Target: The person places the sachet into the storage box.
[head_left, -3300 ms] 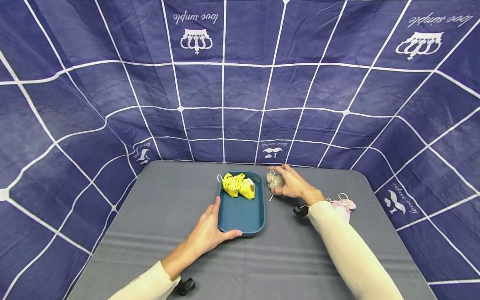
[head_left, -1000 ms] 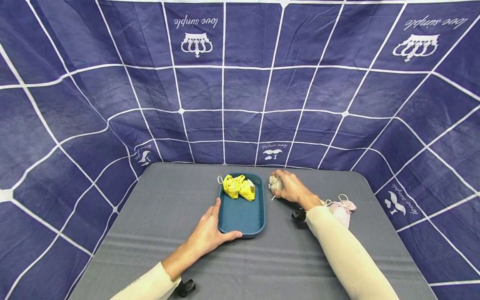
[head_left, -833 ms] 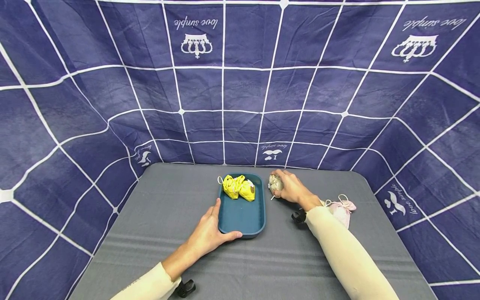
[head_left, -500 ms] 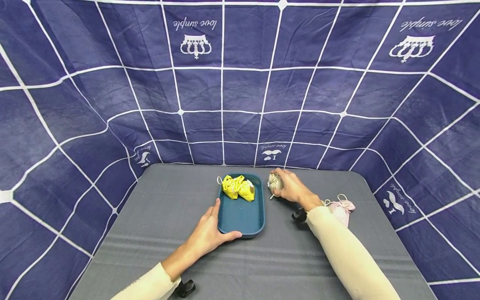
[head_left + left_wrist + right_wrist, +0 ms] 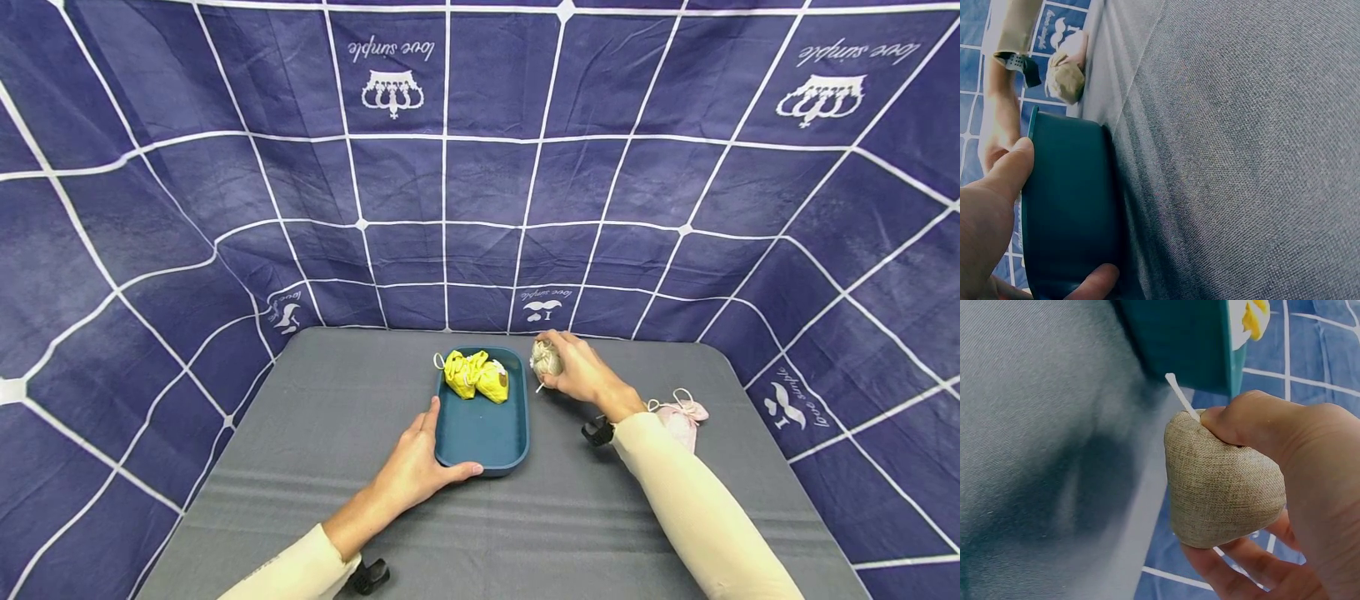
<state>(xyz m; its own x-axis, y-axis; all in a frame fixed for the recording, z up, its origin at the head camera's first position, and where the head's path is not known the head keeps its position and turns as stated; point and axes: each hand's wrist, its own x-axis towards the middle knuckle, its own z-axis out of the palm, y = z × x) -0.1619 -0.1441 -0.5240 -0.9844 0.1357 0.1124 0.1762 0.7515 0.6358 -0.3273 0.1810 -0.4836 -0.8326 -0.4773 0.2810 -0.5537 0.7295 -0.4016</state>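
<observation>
My left hand (image 5: pixel 412 467) holds the near left corner of a teal plastic tray (image 5: pixel 483 437), thumb at the near rim and fingers along the left side. Two yellow drawstring pouches (image 5: pixel 492 381) lie at the tray's far end. Just right of the tray, my right hand (image 5: pixel 581 372) grips a beige linen drawstring pouch (image 5: pixel 1222 481) between thumb and fingers. The right wrist view shows this pouch held off the table, its white cord end sticking out. A pink pouch (image 5: pixel 682 423) lies farther right, partly behind the right sleeve.
Another beige pouch (image 5: pixel 1066 81) lies beside the pink one, mostly hidden by the right forearm in the head view. Grey cloth (image 5: pixel 337 400) covers the table. Blue grid-patterned fabric (image 5: pixel 480 183) stands behind it and at both sides.
My right hand has closed round the beige pouch and lifted it slightly, up and left toward the tray. My left hand and the tray have stayed put.
</observation>
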